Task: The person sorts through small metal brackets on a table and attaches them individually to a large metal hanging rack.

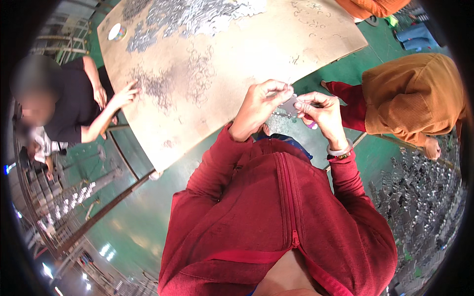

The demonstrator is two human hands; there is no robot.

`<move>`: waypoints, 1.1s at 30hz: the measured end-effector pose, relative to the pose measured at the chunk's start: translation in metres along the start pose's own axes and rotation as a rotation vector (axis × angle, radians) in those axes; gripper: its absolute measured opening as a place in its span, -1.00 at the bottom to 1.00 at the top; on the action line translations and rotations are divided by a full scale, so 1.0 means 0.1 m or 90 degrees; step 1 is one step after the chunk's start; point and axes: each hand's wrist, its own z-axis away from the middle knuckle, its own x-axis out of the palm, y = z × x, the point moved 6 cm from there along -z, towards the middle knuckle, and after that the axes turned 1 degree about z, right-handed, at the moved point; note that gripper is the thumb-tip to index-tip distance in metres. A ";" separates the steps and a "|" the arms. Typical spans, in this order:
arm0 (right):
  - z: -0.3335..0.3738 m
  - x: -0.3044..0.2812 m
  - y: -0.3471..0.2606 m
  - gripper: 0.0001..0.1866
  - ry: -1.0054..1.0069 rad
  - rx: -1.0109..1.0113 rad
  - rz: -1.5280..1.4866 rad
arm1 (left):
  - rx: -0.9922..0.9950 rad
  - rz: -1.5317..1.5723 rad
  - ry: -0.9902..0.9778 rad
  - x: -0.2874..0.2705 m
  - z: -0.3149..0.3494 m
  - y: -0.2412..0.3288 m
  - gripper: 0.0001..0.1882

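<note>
Between my two hands is a small flat grey metal piece [288, 105], held just off the table's near edge. My left hand [264, 102] pinches its upper left side with thumb and fingertips. On the other side, my right hand [323, 112] grips its right edge, thumb on top and fingers curled behind. The piece's exact shape is partly covered by my fingers. Below it the green floor shows.
The brown-topped table [237, 64] carries a heap of flat metal parts [197, 22] and scattered small rings [200, 74]. A cup [117, 32] stands far left. A co-worker's hand [126, 96] reaches in at left. Another person [412, 93] works at right beside many metal pieces [414, 197].
</note>
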 end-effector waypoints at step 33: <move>-0.31 -0.39 -0.23 -0.83 -0.091 -0.066 -0.015 | 0.379 -0.285 -0.017 0.27 0.06 0.48 -0.90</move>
